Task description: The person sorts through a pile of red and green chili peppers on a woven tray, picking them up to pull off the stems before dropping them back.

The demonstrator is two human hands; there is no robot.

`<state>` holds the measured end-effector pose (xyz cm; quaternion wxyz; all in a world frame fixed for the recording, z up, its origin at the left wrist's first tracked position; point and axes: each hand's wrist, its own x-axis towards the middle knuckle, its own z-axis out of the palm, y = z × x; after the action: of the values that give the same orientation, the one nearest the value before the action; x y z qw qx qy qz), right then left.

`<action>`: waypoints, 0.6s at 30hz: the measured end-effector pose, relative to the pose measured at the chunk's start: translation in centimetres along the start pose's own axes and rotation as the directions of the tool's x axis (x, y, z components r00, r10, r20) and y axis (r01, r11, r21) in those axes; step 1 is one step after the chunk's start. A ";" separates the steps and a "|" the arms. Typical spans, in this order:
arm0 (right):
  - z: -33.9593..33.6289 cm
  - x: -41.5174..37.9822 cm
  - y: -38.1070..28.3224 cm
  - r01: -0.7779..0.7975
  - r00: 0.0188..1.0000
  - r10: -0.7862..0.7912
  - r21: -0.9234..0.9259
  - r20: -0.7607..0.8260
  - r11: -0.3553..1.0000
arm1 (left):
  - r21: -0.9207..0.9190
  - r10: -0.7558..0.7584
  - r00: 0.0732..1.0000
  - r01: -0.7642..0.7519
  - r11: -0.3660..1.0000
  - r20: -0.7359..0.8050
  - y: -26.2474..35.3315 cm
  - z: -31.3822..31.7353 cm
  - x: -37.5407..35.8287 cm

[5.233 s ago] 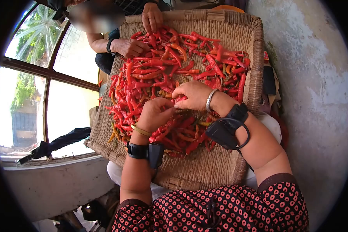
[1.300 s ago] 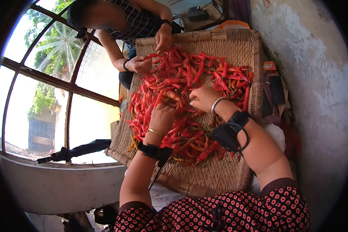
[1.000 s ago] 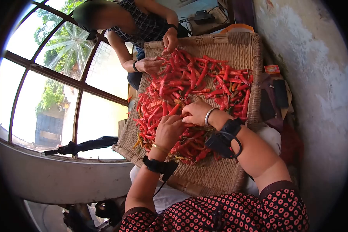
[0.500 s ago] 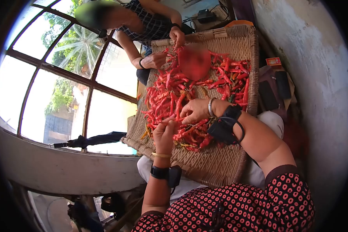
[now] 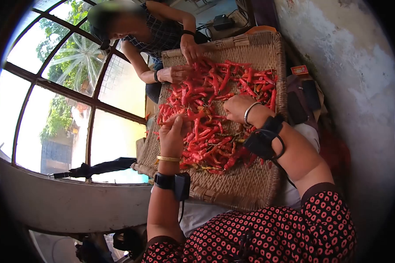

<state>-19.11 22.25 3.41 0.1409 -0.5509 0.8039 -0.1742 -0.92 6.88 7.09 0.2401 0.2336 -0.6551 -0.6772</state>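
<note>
A heap of red chili peppers (image 5: 208, 142), a few of them orange or yellowish, lies spread over a woven tray (image 5: 232, 190). At the heap's left side my left hand (image 5: 173, 135) is closed in a pinch on a red chili pepper (image 5: 193, 116). My right hand (image 5: 240, 108), with a silver bangle at the wrist, is low over the peppers near the middle right. Its fingers are curled down, and whatever they may hold is hidden.
Across the tray another person's hands (image 5: 175, 74) are among the peppers. A barred window (image 5: 96, 103) stands on the left, with a folded black umbrella (image 5: 103, 167) below it. At right are dark bags (image 5: 297, 98), a small red box (image 5: 299, 70) and a wall (image 5: 351, 96).
My hands were close together over the heap. Now the left has moved left and up, the right to the right and up. The other person's far hand has lowered onto the peppers.
</note>
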 end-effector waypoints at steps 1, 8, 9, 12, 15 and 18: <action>-0.3 -0.2 0.9 -0.060 0.996 0.058 -0.037 -0.066 0.997 | -0.094 0.071 0.997 -0.075 0.993 -0.041 0.6 0.6 1.4; -1.4 -2.4 4.1 -0.277 0.947 0.252 -0.106 -0.198 0.955 | -0.072 -0.242 0.967 0.248 0.966 0.084 -3.0 0.9 2.2; -1.5 -2.5 4.3 -0.323 0.934 0.292 -0.137 -0.208 0.936 | -0.051 -0.270 0.950 0.281 0.958 0.157 -3.9 1.1 1.4; -1.6 -2.1 4.5 -0.398 0.912 0.373 -0.155 -0.171 0.904 | 0.036 -0.302 0.915 0.304 0.952 0.268 -5.7 2.2 -0.4; -1.3 -1.7 4.8 -0.472 0.881 0.465 -0.093 -0.090 0.877 | 0.019 -0.276 0.890 0.289 0.957 0.362 -8.2 2.1 -0.9; -1.4 -1.6 3.9 -0.516 0.856 0.515 -0.145 -0.050 0.844 | -0.008 -0.279 0.878 0.306 0.952 0.389 -7.2 2.6 -1.2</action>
<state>-22.42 25.26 3.07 0.1359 -0.3231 0.9339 -0.0700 -1.80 9.82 -0.05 0.0104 0.1843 -0.6226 -0.7604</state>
